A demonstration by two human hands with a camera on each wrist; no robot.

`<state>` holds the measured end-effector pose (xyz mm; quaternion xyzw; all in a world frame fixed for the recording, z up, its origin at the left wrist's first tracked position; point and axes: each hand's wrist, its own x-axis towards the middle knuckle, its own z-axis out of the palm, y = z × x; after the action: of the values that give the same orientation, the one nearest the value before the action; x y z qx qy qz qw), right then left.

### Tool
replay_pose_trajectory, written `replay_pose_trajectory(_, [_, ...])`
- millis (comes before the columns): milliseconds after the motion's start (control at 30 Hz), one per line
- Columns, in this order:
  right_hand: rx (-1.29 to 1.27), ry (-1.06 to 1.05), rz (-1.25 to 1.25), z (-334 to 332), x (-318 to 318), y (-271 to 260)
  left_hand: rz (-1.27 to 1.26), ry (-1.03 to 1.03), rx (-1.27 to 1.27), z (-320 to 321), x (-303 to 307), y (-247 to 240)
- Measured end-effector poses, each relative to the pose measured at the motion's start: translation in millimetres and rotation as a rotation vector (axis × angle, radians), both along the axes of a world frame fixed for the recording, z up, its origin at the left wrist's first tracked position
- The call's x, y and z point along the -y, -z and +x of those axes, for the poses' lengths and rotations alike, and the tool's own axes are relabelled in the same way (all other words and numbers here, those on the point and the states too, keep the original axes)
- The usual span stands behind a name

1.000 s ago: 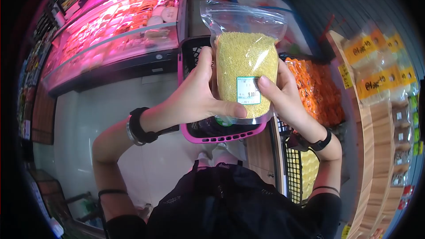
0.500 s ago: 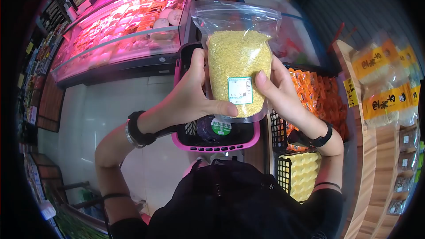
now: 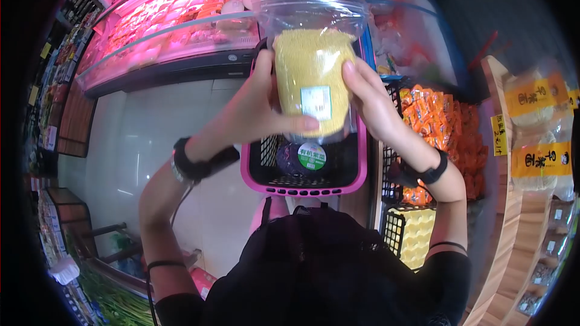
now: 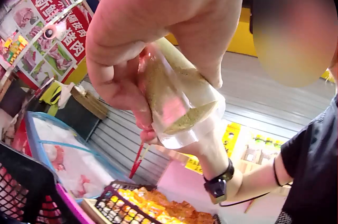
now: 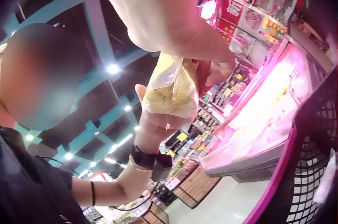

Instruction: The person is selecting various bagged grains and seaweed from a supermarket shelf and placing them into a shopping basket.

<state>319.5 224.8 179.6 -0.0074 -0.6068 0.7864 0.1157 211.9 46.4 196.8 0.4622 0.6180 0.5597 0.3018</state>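
Observation:
A clear zip-top bag of yellow millet (image 3: 314, 54) is held up over the shopping basket in the head view, with a white price label (image 3: 316, 102) on its front. My left hand (image 3: 254, 111) grips its left side, thumb across the lower front. The right hand (image 3: 376, 102) grips the other side, thumb on the front above the label. In the left wrist view the bag's bottom (image 4: 185, 121) shows below the left hand (image 4: 169, 18). Under the bag, a dark round package with a green label (image 3: 311, 156) lies in the black basket with a pink rim (image 3: 302, 192).
A pink-lit meat counter (image 3: 175, 30) stands at the far left, a blue-edged freezer (image 3: 417, 30) beyond the basket. To the right are a crate of orange packets (image 3: 429, 121), yellow egg trays (image 3: 417, 235) and a wooden shelf (image 3: 501, 205) with bagged noodles (image 3: 541, 157).
Both hands keep their grip while the bag has shifted up and left in the head view. More of the basket and the green-labelled package shows below it.

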Motion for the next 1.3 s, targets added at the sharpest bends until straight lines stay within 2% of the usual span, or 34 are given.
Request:
replay_pose_trajectory(67, [0.061,0.034,-0.018,-27.3,-6.2,20.0,-0.012,0.031,0.190,-27.3,-9.2,15.5])
replay_pose_trajectory(200, [0.212,0.127,0.009,-80.2,-24.6,78.9,-0.125,0.000,0.085,-84.3,-29.2,55.7])
replay_pose_trajectory(267, [0.311,0.196,0.011,-99.7,-25.6,111.6,-0.088,-0.043,0.006,-107.9,-39.5,107.1])
replay_pose_trajectory(333, [0.323,0.290,-0.078,-108.8,-10.3,142.1,-0.257,-0.156,-0.113,-121.3,-45.3,157.7])
replay_pose_trajectory(367, [0.444,0.317,-0.102,-105.4,-0.6,148.7,-0.346,-0.202,-0.017,-111.9,-41.2,162.9])
replay_pose_trajectory(400, [0.528,0.331,-0.036,-103.5,6.3,162.2,-0.317,-0.189,0.130,-103.6,-35.1,176.2])
replay_pose_trajectory(433, [0.563,0.311,-0.036,-102.2,11.8,188.8,-0.234,-0.137,0.189,-105.5,-31.1,224.7])
replay_pose_trajectory(467, [0.645,0.289,-0.054,-107.2,7.3,247.7,-0.277,-0.205,0.292,-94.1,-29.4,247.2])
replay_pose_trajectory(500, [0.693,0.347,-0.111,-100.0,24.6,251.8,-0.270,-0.092,0.463,-88.2,-25.5,264.7])
replay_pose_trajectory(533, [0.725,0.376,-0.090,-97.4,28.6,292.7,-0.280,0.014,0.638,-82.0,-21.5,282.0])
replay_pose_trajectory(567, [0.859,0.360,-0.203,-94.2,27.1,330.4,-0.308,0.110,0.802,-75.8,-17.5,299.2])
replay_pose_trajectory(600, [0.883,0.391,-0.347,-85.7,38.4,320.1,-0.497,0.030,0.676,-67.2,-14.9,285.0])
replay_pose_trajectory(633, [0.942,0.428,-0.368,-84.9,36.1,361.8,-0.453,0.068,0.710,-67.5,-14.6,323.0])
replay_pose_trajectory(733, [1.181,0.500,-0.286,-77.7,47.6,332.7,-0.663,-0.124,0.602,-61.7,-33.8,390.9])
replay_pose_trajectory(833, [1.159,0.607,-0.191,-84.1,33.6,374.0,-0.669,-0.217,0.427,-65.6,-53.0,432.6])
replay_pose_trajectory(933, [1.079,0.625,-0.096,-94.5,6.4,431.1,-0.489,-0.171,0.636,-83.1,-68.0,454.5])
replay_pose_trajectory(967, [1.065,0.609,-0.029,-99.8,-2.9,438.7,-0.551,-0.232,0.584,-88.5,-74.3,433.6])
replay_pose_trajectory(1000, [1.053,0.590,0.038,-107.3,-9.0,434.6,-0.553,-0.236,0.572,-97.2,-81.1,430.9])
replay_pose_trajectory(1033, [1.081,0.585,-0.002,-113.7,-14.7,430.9,-0.558,-0.240,0.560,-105.4,-86.0,428.8])
replay_pose_trajectory(1100, [1.140,0.573,-0.088,-131.6,-14.0,381.5,-0.545,-0.263,0.496,-120.9,-92.4,439.4])
replay_pose_trajectory(1167, [1.052,0.514,-0.216,-143.1,-7.7,357.2,-0.511,-0.296,0.395,-133.1,-94.1,460.1])
replay_pose_trajectory(1200, [1.076,0.458,-0.224,-145.9,-9.5,366.9,-0.584,-0.293,0.496,-137.0,-90.4,443.6])
replay_pose_trajectory(1233, [1.100,0.400,-0.231,-148.4,-11.8,377.9,-0.658,-0.289,0.600,-141.5,-84.5,400.4])
replay_pose_trajectory(1300, [1.179,0.350,-0.153,-147.4,-12.6,388.8,-0.805,-0.230,0.492,-146.6,-83.7,399.7])
